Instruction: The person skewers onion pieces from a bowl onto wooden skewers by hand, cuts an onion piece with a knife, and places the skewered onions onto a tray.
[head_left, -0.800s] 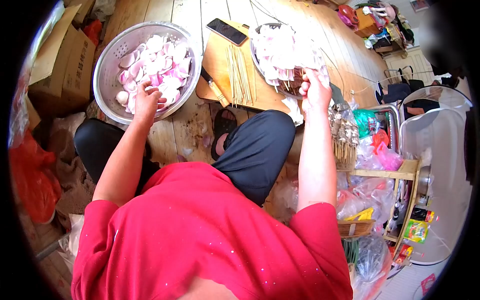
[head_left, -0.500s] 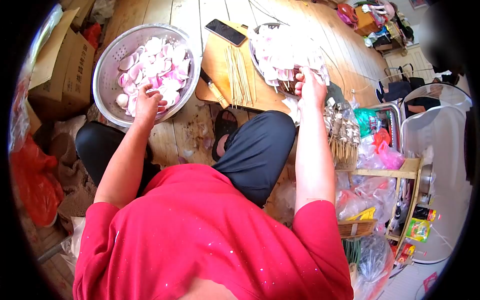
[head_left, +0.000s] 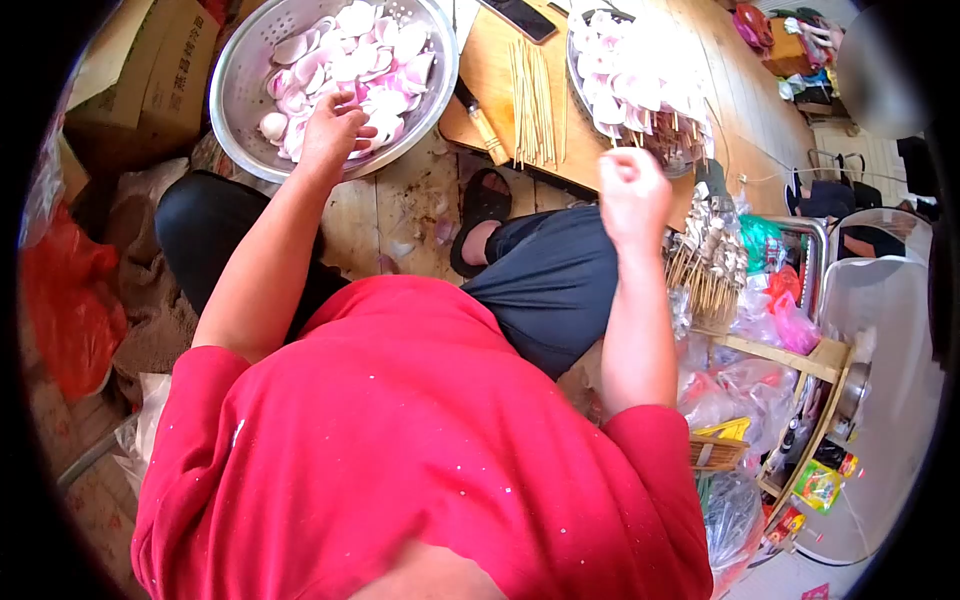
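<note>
My left hand [head_left: 338, 132] is over the metal colander [head_left: 240, 110], its fingers apart at the near edge of a heap of pink-white onion pieces [head_left: 385, 60]. My right hand [head_left: 636, 190] is curled closed, with nothing visible sticking out of it. It is just on my side of a round basket [head_left: 577, 70] piled with skewered onion pieces [head_left: 640, 75], whose stick ends point towards me. Between the two vessels, bare bamboo skewers [head_left: 535, 105] lie on a wooden board [head_left: 583, 120]. A knife [head_left: 487, 133] with a wooden handle rests at the board's left edge.
A dark phone [head_left: 520, 18] lies at the board's far end. Right of my knee stand skewers with greyish pieces [head_left: 715, 250], near a wooden stand [head_left: 825, 360] and plastic bags [head_left: 745, 395]. A cardboard box [head_left: 150, 90] and a red bag [head_left: 70, 310] are at left.
My right hand has drawn back from the skewered onion pieces towards me. My left hand stays over the colander. The whole view has shifted, with things appearing higher and further right.
</note>
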